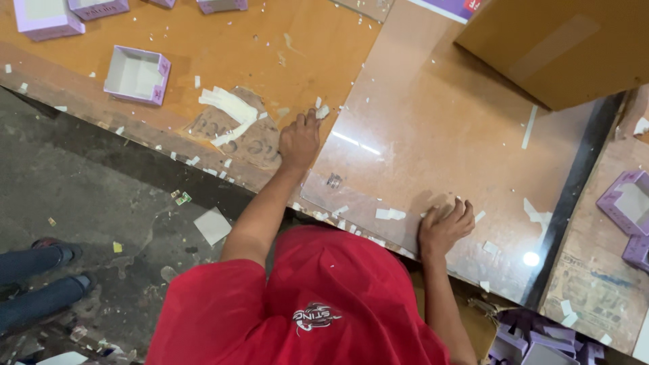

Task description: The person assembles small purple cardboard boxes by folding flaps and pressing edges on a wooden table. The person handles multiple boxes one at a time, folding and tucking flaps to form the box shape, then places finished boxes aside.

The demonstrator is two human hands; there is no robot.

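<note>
Nearby, open lilac box (136, 74); both hands flat on glass sheet (433, 128)

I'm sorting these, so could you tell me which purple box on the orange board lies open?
The purple box left of the left hand: its white inside shows.

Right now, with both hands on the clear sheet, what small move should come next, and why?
Probably slide the clear glossy sheet slightly inward. The left hand presses its far-left edge, the right hand its near edge, and white paper scraps litter that near edge beside the table's drop.
</note>
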